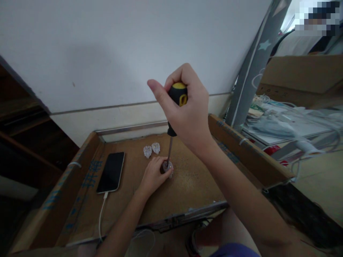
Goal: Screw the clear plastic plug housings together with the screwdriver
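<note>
My right hand [189,103] is wrapped round the black and yellow handle of a screwdriver [170,146], thumb raised off it. The shaft points down, and its tip meets a small clear plastic piece [168,167] on the cardboard surface. Fingers of my left hand [155,173] pinch that piece from its left side. Two similar clear pieces, one [147,151] beside the other [155,147], lie just behind my left hand.
A phone [111,172] with a white cable [101,217] lies at the left of the cardboard tray [252,160]. The tray has raised sides. Behind stands a white wall [120,53]. Cables and bags [278,125] clutter the right.
</note>
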Demonstrator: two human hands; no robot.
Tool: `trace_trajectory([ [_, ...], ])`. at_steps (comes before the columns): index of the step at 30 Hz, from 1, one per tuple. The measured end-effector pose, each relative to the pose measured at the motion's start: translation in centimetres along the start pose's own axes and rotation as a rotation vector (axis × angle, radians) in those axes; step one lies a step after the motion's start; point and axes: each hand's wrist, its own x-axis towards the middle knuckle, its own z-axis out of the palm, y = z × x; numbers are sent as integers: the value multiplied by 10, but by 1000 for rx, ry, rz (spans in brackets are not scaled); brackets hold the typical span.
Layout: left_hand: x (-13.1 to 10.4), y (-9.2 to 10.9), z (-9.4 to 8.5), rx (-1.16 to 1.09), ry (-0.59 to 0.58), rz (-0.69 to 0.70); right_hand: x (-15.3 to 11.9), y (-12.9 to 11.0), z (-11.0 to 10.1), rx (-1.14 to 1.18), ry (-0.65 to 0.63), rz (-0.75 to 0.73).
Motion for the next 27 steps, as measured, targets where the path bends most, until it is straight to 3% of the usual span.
trace_trajectory([
  [2, 0, 0, 0, -2, -4, -5, -1, -3, -5, 192, -119, 111],
  [5, -1, 0, 0, -16, -2, -6, 5, -6, -17, 539, -526, 297],
  [7, -1, 0, 1, -28, 8, -16, 12, -3, -23, 614, -714, 381],
  [8, -1, -1, 1, -34, 12, -23, 14, 0, -24, 599, -738, 407],
  [10, -1, -1, 2, -36, 12, -33, 17, 8, -22, 490, -573, 394],
  [14, 1, -3, 3, -23, -3, -22, 11, 24, -12, 57, 76, 97],
  [16, 1, -4, 3, -17, -4, -22, 7, 26, -11, -35, 201, -13],
  [19, 2, -4, 4, -16, -3, -26, 6, 21, -17, 153, 109, 10],
  [22, 2, -3, 3, -17, -2, -20, 13, 10, -30, 396, -211, 232],
  [25, 1, -2, 2, -15, -2, -19, 17, 3, -36, 445, -494, 421],
  [27, 1, -1, 2, -13, -4, -17, 13, 4, -32, 404, -412, 367],
])
